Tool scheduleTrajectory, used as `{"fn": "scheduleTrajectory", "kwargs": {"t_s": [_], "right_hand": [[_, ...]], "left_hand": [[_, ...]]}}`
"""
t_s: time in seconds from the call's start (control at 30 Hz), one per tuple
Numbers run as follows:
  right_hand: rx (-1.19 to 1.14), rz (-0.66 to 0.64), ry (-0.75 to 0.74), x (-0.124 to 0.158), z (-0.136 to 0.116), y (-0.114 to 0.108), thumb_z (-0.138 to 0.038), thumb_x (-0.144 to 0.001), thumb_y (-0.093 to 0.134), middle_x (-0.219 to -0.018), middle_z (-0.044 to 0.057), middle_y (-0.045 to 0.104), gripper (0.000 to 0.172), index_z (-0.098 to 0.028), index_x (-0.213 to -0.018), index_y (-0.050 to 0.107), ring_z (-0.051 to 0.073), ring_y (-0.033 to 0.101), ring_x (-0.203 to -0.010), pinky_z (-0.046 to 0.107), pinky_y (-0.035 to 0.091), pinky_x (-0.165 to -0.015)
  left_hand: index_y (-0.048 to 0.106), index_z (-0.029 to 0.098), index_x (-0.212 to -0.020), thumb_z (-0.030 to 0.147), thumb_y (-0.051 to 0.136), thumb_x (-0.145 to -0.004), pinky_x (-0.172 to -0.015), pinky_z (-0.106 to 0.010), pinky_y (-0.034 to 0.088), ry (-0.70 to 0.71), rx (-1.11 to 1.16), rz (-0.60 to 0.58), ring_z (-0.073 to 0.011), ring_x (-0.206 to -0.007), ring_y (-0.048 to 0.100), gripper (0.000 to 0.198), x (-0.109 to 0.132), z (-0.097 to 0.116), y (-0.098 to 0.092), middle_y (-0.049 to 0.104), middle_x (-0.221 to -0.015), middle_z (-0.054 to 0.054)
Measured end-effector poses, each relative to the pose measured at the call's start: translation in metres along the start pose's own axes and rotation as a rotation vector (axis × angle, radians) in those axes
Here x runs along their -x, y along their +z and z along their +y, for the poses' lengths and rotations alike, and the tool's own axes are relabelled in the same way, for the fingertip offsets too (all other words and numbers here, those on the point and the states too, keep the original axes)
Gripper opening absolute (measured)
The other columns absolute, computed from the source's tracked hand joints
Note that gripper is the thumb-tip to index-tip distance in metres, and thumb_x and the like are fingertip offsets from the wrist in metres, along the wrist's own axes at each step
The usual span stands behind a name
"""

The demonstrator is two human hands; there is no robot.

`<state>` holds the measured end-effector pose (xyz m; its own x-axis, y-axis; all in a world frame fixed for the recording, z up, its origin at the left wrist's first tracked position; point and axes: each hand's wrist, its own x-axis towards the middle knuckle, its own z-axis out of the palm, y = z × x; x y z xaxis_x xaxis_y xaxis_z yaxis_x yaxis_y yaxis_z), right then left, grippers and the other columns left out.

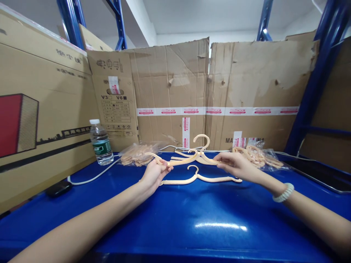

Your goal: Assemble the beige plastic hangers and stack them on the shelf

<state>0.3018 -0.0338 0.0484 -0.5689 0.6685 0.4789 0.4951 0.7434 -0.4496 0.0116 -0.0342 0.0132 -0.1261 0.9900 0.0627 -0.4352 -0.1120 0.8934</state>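
Note:
A cream plastic hanger with its hook upward is held up between my two hands above the blue table. My left hand pinches its left end, where a curved piece sticks out past the fingers. The fingers of my right hand close on its right arm. Nearer to me, a second cream hanger lies flat on the table, its hook pointing away. Behind the held one, more cream hanger parts show, partly hidden by it.
Plastic bags of cream pieces lie at the back left and back right. A water bottle, a black object, a white cable and a dark flat device are on the blue table. Cardboard walls stand behind.

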Motion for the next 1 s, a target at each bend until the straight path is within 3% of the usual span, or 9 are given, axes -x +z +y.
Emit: {"fn": "scheduleTrajectory", "kwargs": {"t_s": [0.13, 0.27, 0.33, 0.4, 0.5, 0.6, 0.67, 0.77, 1.0], "right_hand": [[-0.117, -0.02, 0.119, 0.0, 0.0, 0.002, -0.048, -0.085, 0.052, -0.065, 0.001, 0.058, 0.036, -0.014, -0.093, 0.061, 0.012, 0.05, -0.052, 0.023, 0.038, -0.046], [-0.257, 0.015, 0.218, -0.001, 0.006, 0.003, -0.05, -0.082, 0.057, -0.064, -0.001, 0.053, 0.037, -0.015, -0.094, 0.059, 0.009, 0.047, -0.047, 0.022, 0.035, -0.042], [-0.287, 0.046, 0.24, -0.001, 0.007, 0.001, -0.049, -0.081, 0.058, -0.068, 0.0, 0.055, 0.038, -0.015, -0.096, 0.057, 0.009, 0.048, -0.047, 0.022, 0.037, -0.042], [-0.304, 0.057, 0.243, -0.001, 0.007, -0.004, -0.048, -0.081, 0.059, -0.072, 0.0, 0.056, 0.038, -0.016, -0.101, 0.056, 0.008, 0.05, -0.047, 0.022, 0.04, -0.042], [-0.352, 0.004, 0.217, 0.001, 0.005, -0.012, -0.044, -0.082, 0.059, -0.073, -0.001, 0.056, 0.039, -0.017, -0.11, 0.051, 0.008, 0.052, -0.048, 0.022, 0.042, -0.044], [-0.409, -0.134, 0.226, 0.004, 0.004, -0.018, -0.042, -0.081, 0.062, -0.07, -0.003, 0.055, 0.041, -0.018, -0.111, 0.049, 0.008, 0.052, -0.047, 0.022, 0.043, -0.043], [-0.419, -0.237, 0.245, 0.006, 0.003, -0.017, -0.042, -0.08, 0.064, -0.065, -0.004, 0.055, 0.039, -0.017, -0.107, 0.051, 0.009, 0.054, -0.048, 0.022, 0.043, -0.044], [-0.415, -0.34, 0.256, 0.006, 0.002, -0.013, -0.04, -0.079, 0.065, -0.066, -0.001, 0.06, 0.033, -0.015, -0.098, 0.054, 0.011, 0.059, -0.054, 0.022, 0.045, -0.048], [-0.064, -0.413, 0.138, 0.006, 0.008, -0.004, -0.034, -0.073, 0.07, -0.077, 0.004, 0.07, 0.021, -0.014, -0.081, 0.068, 0.015, 0.062, -0.068, 0.025, 0.045, -0.061]], "left_hand": [[0.048, 0.013, -0.06, -0.014, 0.046, -0.073, -0.067, -0.02, 0.056, 0.036, 0.035, 0.028, -0.0098, -0.06, 0.066, 0.03, -0.001, 0.0, 0.001, 0.06, -0.062, 0.0], [0.053, 0.013, -0.067, -0.006, 0.052, -0.077, -0.072, -0.022, 0.055, 0.066, 0.044, 0.053, -0.0126, -0.072, 0.069, 0.022, 0.002, 0.003, 0.005, 0.066, -0.073, -0.004], [0.055, 0.014, -0.071, 0.006, 0.056, -0.081, -0.063, -0.022, 0.053, 0.063, -0.064, 0.04, -0.0133, -0.065, 0.067, 0.012, 0.007, 0.005, 0.006, 0.067, -0.073, -0.005], [0.054, 0.015, -0.066, 0.021, 0.053, -0.084, -0.048, -0.021, 0.044, 0.13, -0.261, 0.008, -0.0112, -0.047, 0.056, 0.019, 0.015, 0.005, 0.004, 0.061, -0.057, -0.002], [0.047, 0.018, -0.051, 0.03, 0.051, -0.083, -0.046, -0.023, 0.032, 0.544, -0.676, -0.069, -0.0097, -0.04, 0.039, 0.034, 0.03, 0.007, 0.001, 0.042, -0.042, 0.003], [0.054, 0.02, -0.055, 0.03, 0.058, -0.079, -0.06, -0.029, 0.036, 1.012, -1.107, -0.258, -0.0145, -0.055, 0.047, 0.026, 0.042, 0.011, 0.0, 0.052, -0.053, -0.001], [0.063, 0.021, -0.072, 0.031, 0.06, -0.079, -0.071, -0.033, 0.038, 1.129, -1.314, -0.42, -0.0198, -0.071, 0.054, 0.013, 0.046, 0.014, 0.002, 0.064, -0.072, -0.006], [0.062, 0.02, -0.093, 0.036, 0.061, -0.08, -0.079, -0.036, 0.036, 1.061, -1.511, -0.6, -0.0232, -0.085, 0.057, 0.021, 0.044, 0.016, 0.005, 0.067, -0.092, -0.007], [0.062, 0.02, -0.089, 0.02, 0.049, -0.087, -0.075, -0.033, 0.034, 0.875, -1.77, -0.852, -0.0187, -0.079, 0.059, 0.013, 0.03, 0.016, 0.001, 0.066, -0.086, -0.003]]}}
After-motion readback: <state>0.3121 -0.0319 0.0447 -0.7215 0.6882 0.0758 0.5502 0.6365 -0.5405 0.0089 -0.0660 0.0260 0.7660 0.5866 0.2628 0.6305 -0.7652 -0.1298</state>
